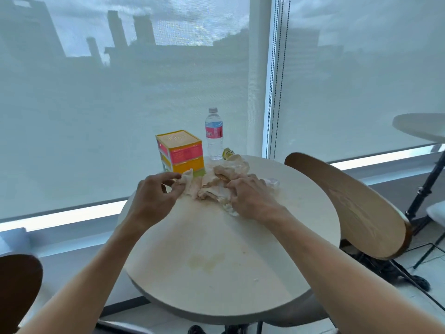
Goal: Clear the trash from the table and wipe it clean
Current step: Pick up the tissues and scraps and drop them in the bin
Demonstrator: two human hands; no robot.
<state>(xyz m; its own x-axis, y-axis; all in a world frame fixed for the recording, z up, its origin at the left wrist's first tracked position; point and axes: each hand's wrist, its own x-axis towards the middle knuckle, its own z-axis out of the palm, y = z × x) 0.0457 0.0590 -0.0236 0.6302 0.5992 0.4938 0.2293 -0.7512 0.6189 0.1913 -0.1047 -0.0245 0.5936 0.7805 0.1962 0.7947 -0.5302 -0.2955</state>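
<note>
Left hand (154,194) grip pinching crumpled napkins (212,184), right hand (250,196) fingers curled, clutching same pile, round table (216,273)

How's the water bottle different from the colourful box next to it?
The bottle is clear, round and slim with a white cap; the box is opaque, square-sided and wider, in orange, pink and green. The bottle stands taller. Both stand upright at the table's far edge, untouched by either hand.

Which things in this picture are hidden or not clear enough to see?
Head view only:
- Right hand: its fingertips are buried in the crumpled paper.
- Box: lower front hidden by paper and left hand.
- Bottle: label too small to read.
- Yellow wrapper: mostly hidden behind the paper.
</note>
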